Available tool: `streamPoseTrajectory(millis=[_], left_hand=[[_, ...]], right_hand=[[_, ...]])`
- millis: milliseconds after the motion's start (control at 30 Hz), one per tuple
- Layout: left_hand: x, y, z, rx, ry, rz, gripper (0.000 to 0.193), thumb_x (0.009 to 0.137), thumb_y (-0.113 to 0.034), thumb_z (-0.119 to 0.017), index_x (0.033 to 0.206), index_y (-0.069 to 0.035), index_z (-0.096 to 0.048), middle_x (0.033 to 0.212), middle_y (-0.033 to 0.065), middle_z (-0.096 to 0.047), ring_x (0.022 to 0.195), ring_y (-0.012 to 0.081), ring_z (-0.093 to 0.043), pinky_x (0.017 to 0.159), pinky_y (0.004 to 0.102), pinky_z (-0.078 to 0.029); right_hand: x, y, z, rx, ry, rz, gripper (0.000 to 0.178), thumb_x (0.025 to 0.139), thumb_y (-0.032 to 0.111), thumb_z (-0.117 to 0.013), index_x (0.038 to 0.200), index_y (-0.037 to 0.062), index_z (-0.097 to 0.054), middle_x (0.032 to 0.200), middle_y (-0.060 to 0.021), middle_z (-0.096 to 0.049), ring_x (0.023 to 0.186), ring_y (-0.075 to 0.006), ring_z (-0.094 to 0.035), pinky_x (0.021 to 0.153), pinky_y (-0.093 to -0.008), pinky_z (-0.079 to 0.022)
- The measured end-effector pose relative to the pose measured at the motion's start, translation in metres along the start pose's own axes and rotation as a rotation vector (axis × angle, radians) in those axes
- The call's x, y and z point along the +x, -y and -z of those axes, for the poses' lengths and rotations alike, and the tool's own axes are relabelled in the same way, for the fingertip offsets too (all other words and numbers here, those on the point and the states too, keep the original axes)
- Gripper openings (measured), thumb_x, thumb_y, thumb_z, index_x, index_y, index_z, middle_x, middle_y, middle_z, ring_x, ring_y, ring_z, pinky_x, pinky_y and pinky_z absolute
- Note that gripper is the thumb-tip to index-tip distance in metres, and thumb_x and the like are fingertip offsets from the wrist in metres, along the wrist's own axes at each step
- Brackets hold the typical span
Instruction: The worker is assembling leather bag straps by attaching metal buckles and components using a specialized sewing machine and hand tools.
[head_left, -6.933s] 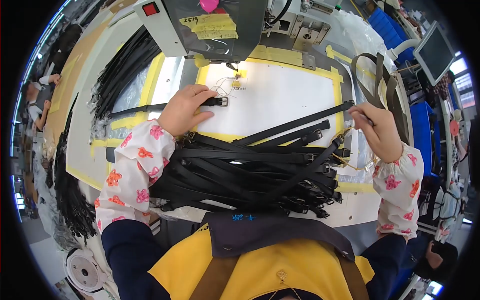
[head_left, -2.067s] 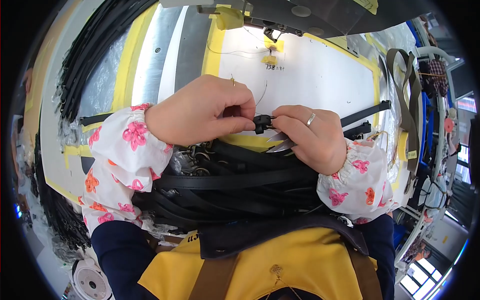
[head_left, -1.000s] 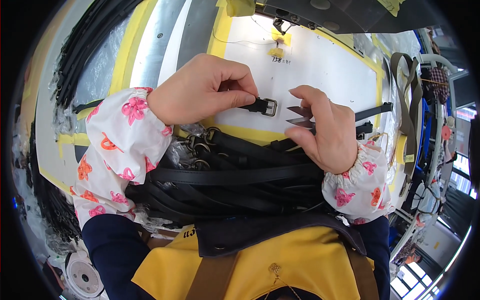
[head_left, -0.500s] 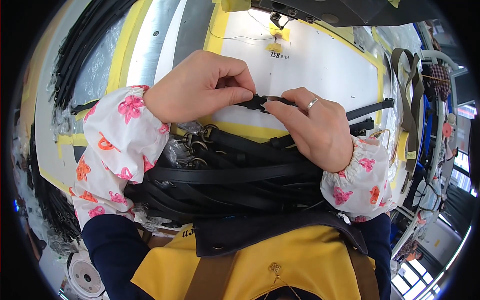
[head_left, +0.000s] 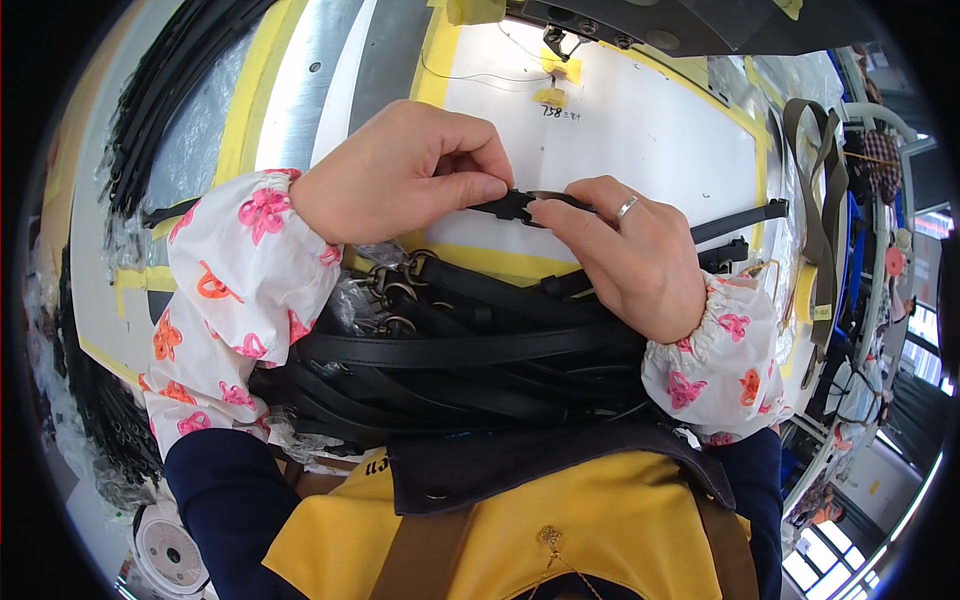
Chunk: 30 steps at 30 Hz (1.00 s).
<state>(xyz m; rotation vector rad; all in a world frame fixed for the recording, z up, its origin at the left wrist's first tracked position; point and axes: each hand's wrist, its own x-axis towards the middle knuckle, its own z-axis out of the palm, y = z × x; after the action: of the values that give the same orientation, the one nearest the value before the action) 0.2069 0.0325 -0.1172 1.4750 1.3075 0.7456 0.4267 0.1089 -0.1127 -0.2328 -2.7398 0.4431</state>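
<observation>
Between my two hands is a black leather strap (head_left: 516, 204) with what looks like a buckle or keeper loop on it. My left hand (head_left: 405, 170) pinches its left part between thumb and bent forefinger. With thumb and fingers, my right hand (head_left: 640, 255) grips the right part; a ring is on one finger. The strap's far side under the right fingers is hidden. Just below my hands, towards my body, lies a heap of black leather straps (head_left: 450, 348), several with metal rings and clasps (head_left: 405, 290) at the left end.
A sewing machine head (head_left: 650, 25) overhangs the far edge, its presser foot (head_left: 563, 42) above a white work surface (head_left: 620, 130) edged with yellow tape. Bundles of black straps (head_left: 150, 110) and clear plastic lie at the left. Olive webbing (head_left: 822, 190) hangs at the right.
Almost nothing differs; both hands keep their grip on the strap in the same place, with only a very slight shift of the right fingers.
</observation>
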Motion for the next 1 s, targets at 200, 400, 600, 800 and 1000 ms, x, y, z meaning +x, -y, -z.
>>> streamPoseTrajectory(millis=[200,400,600,800,1000], left_hand=[[0.000,0.001,-0.001,0.014,-0.002,-0.011,0.007,0.085,-0.004,-0.059,0.089,0.002,-0.060,0.078,0.0017,-0.061,0.071,0.0053,-0.053,0.066,0.0195,-0.044],[0.000,0.003,0.000,0.038,0.002,-0.024,0.007,0.085,-0.003,-0.058,0.089,0.002,-0.060,0.078,0.0017,-0.061,0.071,0.0052,-0.053,0.066,0.0198,-0.044],[0.001,0.003,-0.001,0.040,-0.008,-0.008,0.006,0.085,-0.003,-0.057,0.089,0.002,-0.059,0.078,0.0016,-0.060,0.072,0.0054,-0.053,0.066,0.0199,-0.044],[0.001,-0.003,-0.001,0.104,0.012,-0.016,0.006,0.084,-0.003,-0.059,0.088,0.002,-0.060,0.077,0.0032,-0.062,0.072,0.0061,-0.055,0.067,0.0203,-0.045],[0.001,0.000,0.000,0.074,0.004,-0.005,0.007,0.084,-0.001,-0.059,0.089,0.002,-0.060,0.077,0.0038,-0.063,0.074,0.0068,-0.056,0.069,0.0207,-0.045]], right_hand=[[-0.001,0.000,-0.001,0.000,0.003,-0.001,0.036,0.063,-0.001,-0.060,0.098,0.0068,-0.059,0.083,-0.0091,-0.054,0.066,-0.0224,-0.059,0.050,-0.0301,-0.047],[0.001,0.001,0.001,-0.051,0.103,0.030,0.050,0.063,-0.002,-0.058,0.111,0.0089,-0.058,0.084,-0.0104,-0.053,0.066,-0.0223,-0.058,0.051,-0.0299,-0.048],[-0.002,0.000,-0.005,-0.017,0.097,0.001,0.052,0.064,-0.003,-0.057,0.114,0.0097,-0.058,0.082,-0.0102,-0.050,0.065,-0.0230,-0.057,0.052,-0.0314,-0.048],[0.005,0.006,0.000,0.383,-0.127,-0.160,0.043,0.073,-0.011,-0.053,0.111,0.0071,-0.059,0.082,-0.0123,-0.053,0.067,-0.0223,-0.057,0.057,-0.0266,-0.046],[0.005,0.005,0.010,0.401,-0.227,-0.197,0.035,0.078,-0.010,-0.054,0.109,0.0046,-0.060,0.080,-0.0122,-0.055,0.068,-0.0217,-0.057,0.061,-0.0252,-0.045]])
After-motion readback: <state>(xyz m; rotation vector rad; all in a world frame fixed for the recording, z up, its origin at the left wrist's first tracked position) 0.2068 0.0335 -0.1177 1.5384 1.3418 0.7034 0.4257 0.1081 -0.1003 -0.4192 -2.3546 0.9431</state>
